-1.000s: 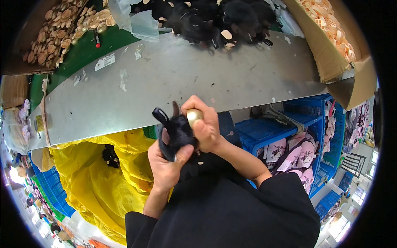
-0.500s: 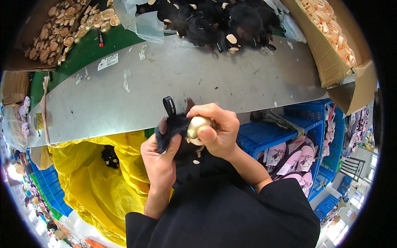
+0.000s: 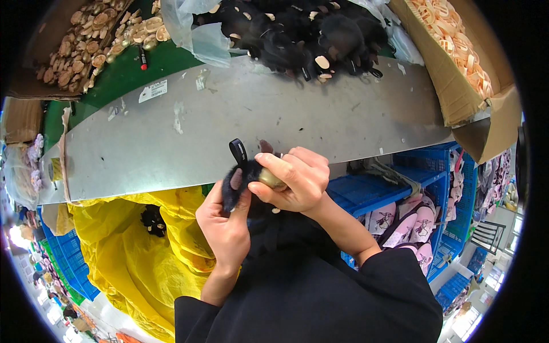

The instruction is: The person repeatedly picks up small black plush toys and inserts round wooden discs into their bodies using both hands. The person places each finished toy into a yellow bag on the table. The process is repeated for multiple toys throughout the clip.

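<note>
A small black plush toy (image 3: 250, 170) with brown ears and a black ribbon loop (image 3: 238, 152) is held up near the table's front edge. My left hand (image 3: 226, 231) is closed on its left side, thumb pressed into the fur. Against the toy's right side sits a shiny gold rounded piece (image 3: 270, 179). My right hand (image 3: 301, 182) is closed round this piece, with thumb and forefinger reaching onto the toy's fur. My fingers hide most of the gold piece and its far side.
Several black plush toys (image 3: 340, 37) are piled at the table's back. A box of gold pieces (image 3: 86, 51) is far left, a carton of peach-coloured parts (image 3: 452, 34) far right. A yellow bag (image 3: 131, 257) hangs open at left; blue crates (image 3: 366, 191) stand at right.
My right thumb and fingers have shifted left over the gold piece and onto the plush toy, covering more of the piece. The toy has tilted, and its ribbon loop now leans right.
</note>
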`<state>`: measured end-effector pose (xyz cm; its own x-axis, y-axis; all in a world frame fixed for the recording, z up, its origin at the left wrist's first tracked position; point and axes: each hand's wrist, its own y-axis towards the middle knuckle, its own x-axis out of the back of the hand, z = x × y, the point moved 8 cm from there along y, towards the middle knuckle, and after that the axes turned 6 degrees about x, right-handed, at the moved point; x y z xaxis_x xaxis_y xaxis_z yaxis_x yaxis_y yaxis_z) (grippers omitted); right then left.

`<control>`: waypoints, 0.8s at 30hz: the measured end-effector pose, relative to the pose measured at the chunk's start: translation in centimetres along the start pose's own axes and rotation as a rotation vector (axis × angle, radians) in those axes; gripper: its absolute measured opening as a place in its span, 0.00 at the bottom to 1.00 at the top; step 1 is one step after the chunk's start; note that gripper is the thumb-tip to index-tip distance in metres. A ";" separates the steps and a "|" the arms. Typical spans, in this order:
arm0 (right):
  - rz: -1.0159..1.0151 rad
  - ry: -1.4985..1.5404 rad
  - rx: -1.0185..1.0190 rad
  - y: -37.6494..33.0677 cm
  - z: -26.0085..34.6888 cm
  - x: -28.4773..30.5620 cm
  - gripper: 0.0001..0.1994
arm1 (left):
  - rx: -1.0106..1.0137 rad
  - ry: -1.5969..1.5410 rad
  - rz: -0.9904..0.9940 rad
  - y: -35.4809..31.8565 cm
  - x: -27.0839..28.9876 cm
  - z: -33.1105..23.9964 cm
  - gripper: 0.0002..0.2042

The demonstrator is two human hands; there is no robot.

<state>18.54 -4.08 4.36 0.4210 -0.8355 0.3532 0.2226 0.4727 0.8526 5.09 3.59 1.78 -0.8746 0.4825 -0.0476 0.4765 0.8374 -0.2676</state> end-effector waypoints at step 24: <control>0.039 -0.047 -0.114 0.9 -0.2 -2.3 0.11 | -0.022 -0.135 0.046 1.8 0.6 1.2 0.11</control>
<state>17.92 -1.68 4.20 0.3901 -0.8268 0.4052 0.3062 0.5315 0.7897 5.33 5.04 0.15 -0.8551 0.4827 -0.1890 0.5170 0.8213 -0.2414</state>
